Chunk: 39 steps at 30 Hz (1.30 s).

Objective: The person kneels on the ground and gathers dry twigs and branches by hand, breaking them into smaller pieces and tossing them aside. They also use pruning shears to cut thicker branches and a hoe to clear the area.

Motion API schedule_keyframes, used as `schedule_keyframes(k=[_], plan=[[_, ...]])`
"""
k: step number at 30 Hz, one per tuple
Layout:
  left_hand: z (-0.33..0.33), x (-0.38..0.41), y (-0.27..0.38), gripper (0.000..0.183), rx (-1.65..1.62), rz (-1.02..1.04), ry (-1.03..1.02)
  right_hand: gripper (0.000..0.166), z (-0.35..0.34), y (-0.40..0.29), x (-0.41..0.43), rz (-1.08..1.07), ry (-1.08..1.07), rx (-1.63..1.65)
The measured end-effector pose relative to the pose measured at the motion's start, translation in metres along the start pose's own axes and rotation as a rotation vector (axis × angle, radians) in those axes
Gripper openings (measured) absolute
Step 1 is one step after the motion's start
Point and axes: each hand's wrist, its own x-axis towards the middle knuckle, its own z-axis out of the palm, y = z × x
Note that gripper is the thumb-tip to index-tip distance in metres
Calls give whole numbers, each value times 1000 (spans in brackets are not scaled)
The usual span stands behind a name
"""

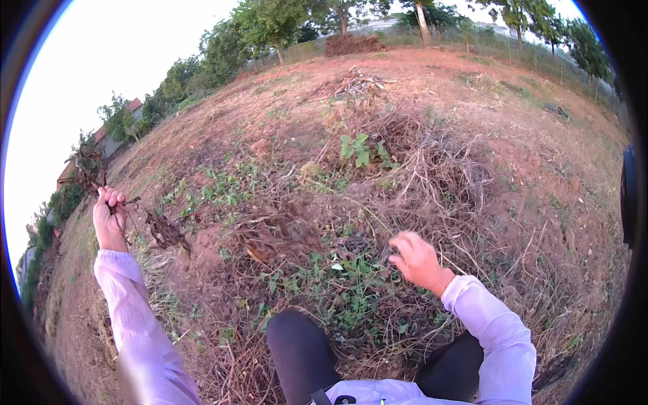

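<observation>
My left hand (pixel 111 215) is raised at the far left, closed around dried plant stems. Brown, withered leaves (pixel 86 169) stick up above the fist. More shrivelled leaves (pixel 169 230) hang off to its right. A blurred clump of dry brown foliage (pixel 278 233) spreads between my two hands, and whether it joins the held stems is unclear. Over low green weeds (pixel 349 283), my right hand (pixel 417 258) hovers with curled fingers. Something dark and blurred shows by its fingertips, too unclear to tell if it is held.
Beyond my right hand lies a tangled heap of dry vines (pixel 440 172). A broad-leaved green plant (pixel 360 151) grows beside it. Farther off are a pile of sticks (pixel 357 83) and a brown brush heap (pixel 354 44). My bent knee (pixel 301 349) is close below.
</observation>
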Motion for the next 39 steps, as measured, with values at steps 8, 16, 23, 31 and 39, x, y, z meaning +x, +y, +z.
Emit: schedule_keyframes(k=[8,16,23,31,39], plan=[[-11,-18,-16,18,-1,-127,-6,93,54,-26,101,61,-100,-7],[-34,-22,-41,24,127,-148,74,5,97,19,42,-25,-489,61],[-54,-29,-156,21,-34,-205,361,5,-3,127,-12,358,-298,-179],[-194,-7,-166,24,-23,-24,451,30,-122,246,-235,787,-724,-767],[-103,-62,-234,35,-341,-197,336,39,-27,80,-77,342,-414,37]])
